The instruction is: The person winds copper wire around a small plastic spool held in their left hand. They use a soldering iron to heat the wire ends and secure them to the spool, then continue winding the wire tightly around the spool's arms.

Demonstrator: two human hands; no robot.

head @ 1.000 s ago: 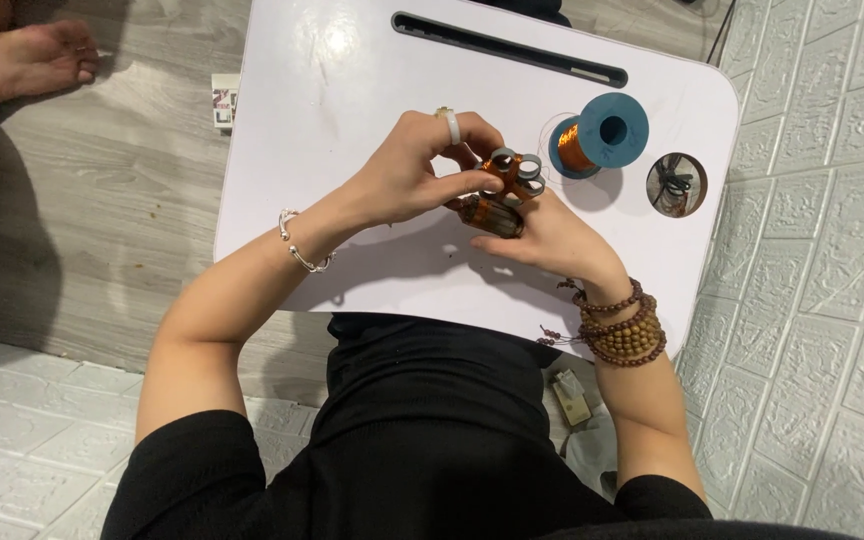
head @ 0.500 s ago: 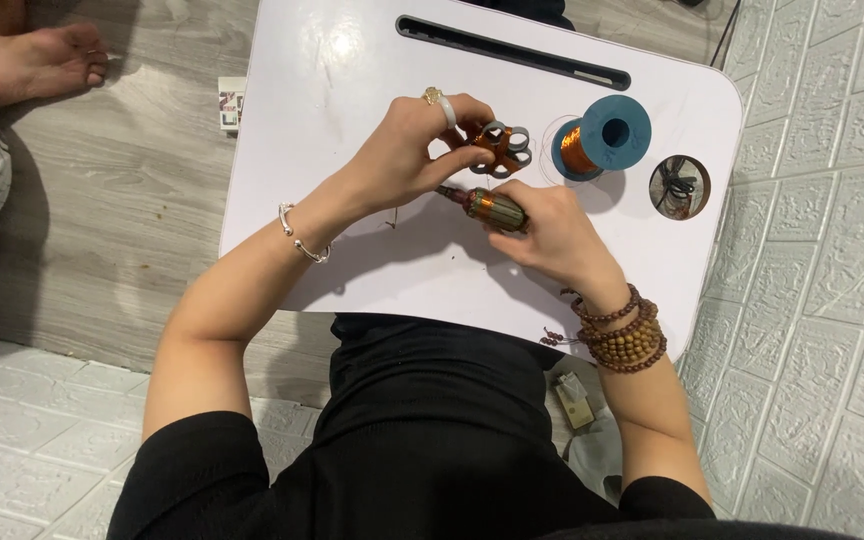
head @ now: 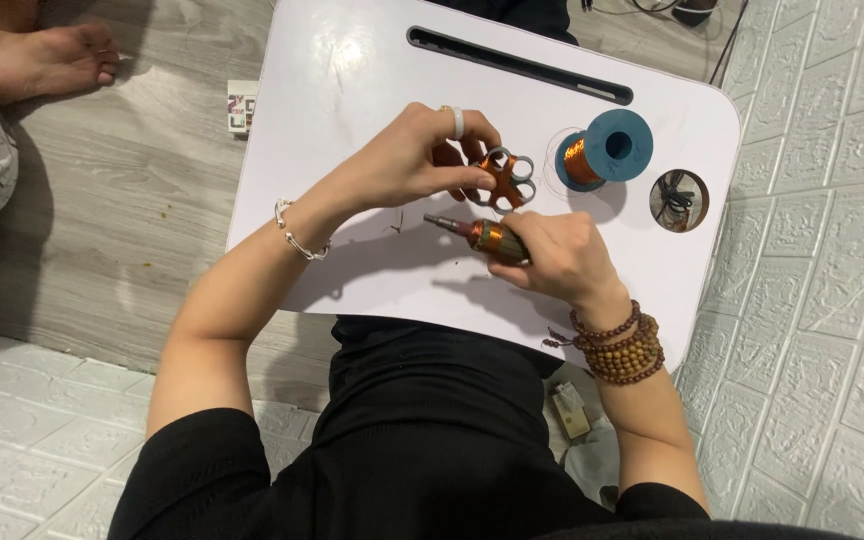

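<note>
Left hand [head: 407, 165] pinches orange looped wire piece [head: 505, 178], right hand [head: 557, 255] grips copper-wound rotor [head: 487, 237] just below it; parts apart, wire spool [head: 602, 150] beside them.

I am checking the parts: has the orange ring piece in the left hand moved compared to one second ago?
Yes. The orange ring piece has separated from the motor core and moved up, toward the blue spool.
</note>
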